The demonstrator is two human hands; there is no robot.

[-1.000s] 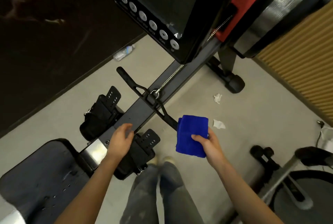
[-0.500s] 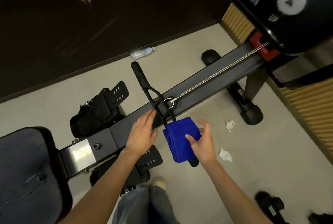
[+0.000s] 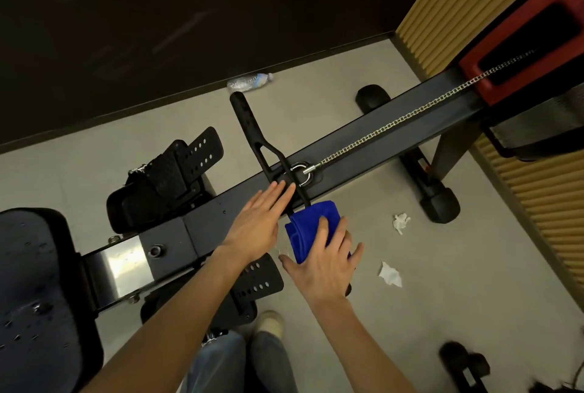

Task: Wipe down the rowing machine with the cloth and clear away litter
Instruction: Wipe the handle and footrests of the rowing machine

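Observation:
The rowing machine's dark rail runs from lower left to upper right, with a chain leading to the black pull handle lying across it. My right hand presses the folded blue cloth around the near end of that handle. My left hand lies flat with fingers spread on the rail beside the handle, holding nothing. Litter lies on the floor: two crumpled white tissues to the right, and a clear plastic bottle by the far wall.
The black seat is at lower left, and foot pedals sit on both sides of the rail. A ribbed tan wall panel stands at the right. My legs and shoes are below. A dark object lies at lower right.
My view swung left and closer to the rail. My left hand slid up the rail to the handle. My right hand brought the cloth onto the handle's near end and closed over it.

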